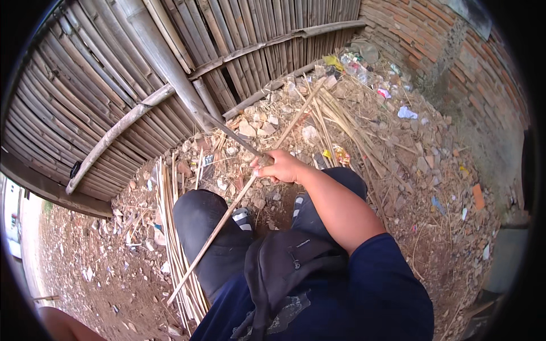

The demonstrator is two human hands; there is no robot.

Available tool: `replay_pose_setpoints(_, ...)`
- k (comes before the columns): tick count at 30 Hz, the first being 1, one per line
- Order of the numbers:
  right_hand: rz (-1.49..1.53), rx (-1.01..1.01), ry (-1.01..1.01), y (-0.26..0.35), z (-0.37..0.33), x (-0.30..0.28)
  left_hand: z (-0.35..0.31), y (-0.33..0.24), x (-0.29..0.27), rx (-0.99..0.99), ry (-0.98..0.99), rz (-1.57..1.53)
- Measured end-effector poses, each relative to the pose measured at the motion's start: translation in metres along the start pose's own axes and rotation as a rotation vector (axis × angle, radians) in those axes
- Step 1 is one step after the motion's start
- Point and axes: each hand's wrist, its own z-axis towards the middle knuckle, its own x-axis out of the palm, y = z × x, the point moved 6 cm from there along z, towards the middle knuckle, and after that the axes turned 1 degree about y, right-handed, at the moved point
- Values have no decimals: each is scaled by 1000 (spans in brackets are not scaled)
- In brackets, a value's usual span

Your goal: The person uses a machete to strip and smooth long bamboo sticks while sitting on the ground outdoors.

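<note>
My right hand (280, 167) is closed in front of my knees, around the handle end of a long dark-bladed knife (232, 134). The blade points away to the upper left. A long, pale bamboo strip (220, 225) passes slantwise at the same hand, its near end beside my left thigh and its far end over the rubble. My thumb lies on or against the strip; how the fingers grip it is hidden. Only part of my left arm (67, 326) shows at the lower left edge, and its hand is out of view.
Bundled strips (168, 219) lie left of my left leg; more strips (348, 124) lie ahead to the right. A bamboo slat wall (114, 85) stands at the far left, a brick wall (409, 37) at the far right. Stones (256, 126) and litter cover the ground.
</note>
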Motion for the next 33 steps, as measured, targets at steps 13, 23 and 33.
replay_pose_setpoints(13,-40,1,-22,1,-8,-2,1,-1,5,4,14,1)
replay_pose_setpoints(23,-45,3,-21,-1,-3,-1,-1,1,-1,-3,10,20)
replay_pose_setpoints(33,-29,22,-26,-2,-1,0,-3,3,-2,-14,-8,17)
